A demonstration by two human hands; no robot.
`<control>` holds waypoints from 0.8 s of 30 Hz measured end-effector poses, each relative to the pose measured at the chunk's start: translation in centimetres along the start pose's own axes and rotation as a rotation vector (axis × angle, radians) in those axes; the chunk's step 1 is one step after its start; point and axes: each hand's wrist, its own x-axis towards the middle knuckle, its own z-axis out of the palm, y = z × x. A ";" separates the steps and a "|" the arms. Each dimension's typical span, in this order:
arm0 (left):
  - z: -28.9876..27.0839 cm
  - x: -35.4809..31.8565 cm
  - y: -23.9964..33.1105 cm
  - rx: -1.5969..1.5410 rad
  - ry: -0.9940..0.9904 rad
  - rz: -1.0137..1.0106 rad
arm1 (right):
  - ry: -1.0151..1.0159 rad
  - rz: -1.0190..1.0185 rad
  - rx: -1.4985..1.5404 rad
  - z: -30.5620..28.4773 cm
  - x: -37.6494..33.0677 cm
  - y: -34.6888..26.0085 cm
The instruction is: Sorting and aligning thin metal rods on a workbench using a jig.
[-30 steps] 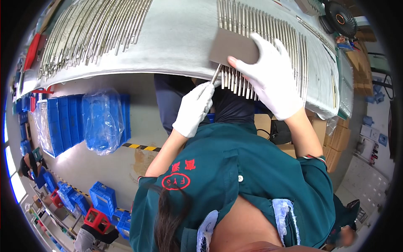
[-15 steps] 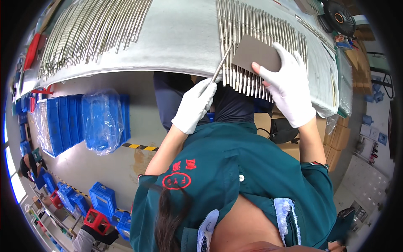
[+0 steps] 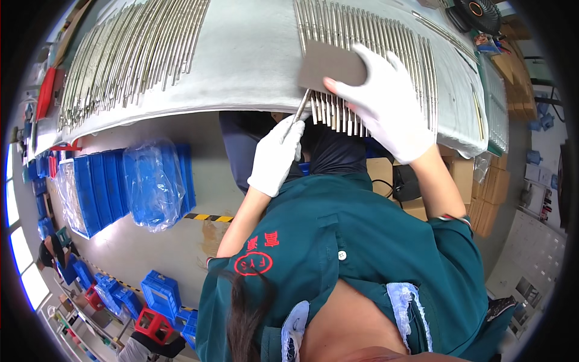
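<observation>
Head view: left hand's (image 3: 276, 158) gripping a metal rod (image 3: 301, 108) at the table edge (image 3: 241, 102), right hand's (image 3: 386, 102) pinching a grey-brown pad (image 3: 332, 65) over its tip. I'm guessing rubbing step; next move's probably calling for a steady rod.

Bright, fairly even light glints on the metal rods (image 3: 136, 51); the far-left window (image 3: 35, 286) burns out white. Fisheye bends edges toward a dark rim, where detail seems soft.
</observation>
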 end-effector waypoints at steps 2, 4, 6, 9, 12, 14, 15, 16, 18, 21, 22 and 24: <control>-0.1 0.0 -0.1 -0.012 -0.006 -0.018 | -0.133 0.049 0.013 -2.3 -2.2 1.3; -0.2 0.1 -0.3 0.000 -0.014 0.006 | -0.094 0.300 0.146 -3.7 -4.2 3.2; -0.3 0.0 -0.3 0.016 -0.010 -0.004 | 0.112 0.433 0.212 -4.2 -6.2 5.4; -0.5 0.1 0.0 0.068 -0.009 0.001 | 0.081 0.620 -0.099 -4.2 -9.3 9.4; -0.8 0.0 0.5 0.172 -0.023 0.024 | 0.113 0.787 -0.012 -4.1 -11.5 12.2; -1.0 -0.1 0.9 0.109 -0.083 -0.078 | -0.021 0.770 -0.199 -3.4 -13.0 13.7; -1.1 -0.6 1.7 0.146 -0.057 -0.134 | -0.159 0.729 -0.367 -3.5 -13.6 14.3; -1.3 -0.7 1.2 0.128 -0.053 -0.090 | -0.135 0.771 -0.270 -3.4 -13.1 13.8; -2.0 -1.1 0.4 0.093 -0.013 -0.002 | 0.084 0.671 -0.237 -3.6 -12.2 11.9; -4.0 -1.3 0.3 0.225 0.144 0.277 | 0.171 0.765 0.392 -6.3 -11.4 7.5; -4.7 -1.4 1.1 0.308 0.229 0.333 | 0.129 0.826 0.827 -7.4 -11.4 6.5; -6.0 -0.7 1.6 0.364 0.372 0.741 | -0.063 0.607 1.682 -7.3 -13.0 5.3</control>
